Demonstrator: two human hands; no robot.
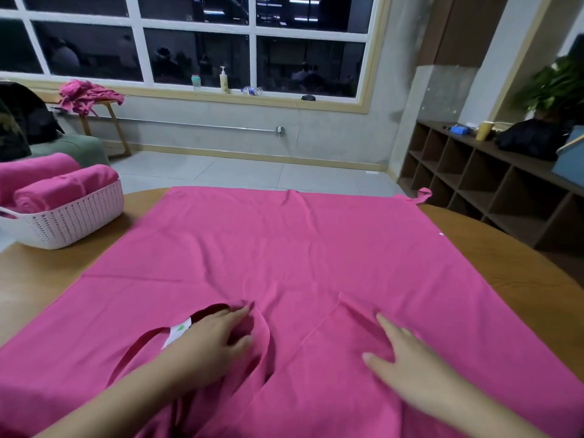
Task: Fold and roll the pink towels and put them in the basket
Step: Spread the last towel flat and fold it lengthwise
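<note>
Pink towel (316, 263) spread wide over the round wooden surface (521, 263), far edge near the rim, near edge running out of view below. A hanging loop (423, 196) sticks up at the far right corner.

Left hand (208, 346) rests on a raised fold near the towel's near edge, just beside a white label (177, 333). Its fingers (240, 314) are slightly bent, tips on the lip of the fold; whether they pinch the cloth or only press it, I cannot tell. A dark gap shows under the lifted flap (so the cloth is doubled there, not flat).

Right hand (407, 352) lies palm down on the towel, fingers straight and spread, gripping nothing. My guess: it pins and smooths the cloth so the other hand can work the fold without dragging the whole sheet.

White slatted basket (79, 216) at the far left of the surface, well apart from the hands, already holds rolled pink towels (57, 191), likely set there to stay within reach but off the folding area.

More crumpled pink cloth (85, 93) heaped on a wooden stool (117, 128) by the window, probably still to do. This towel looks barely started.
</note>
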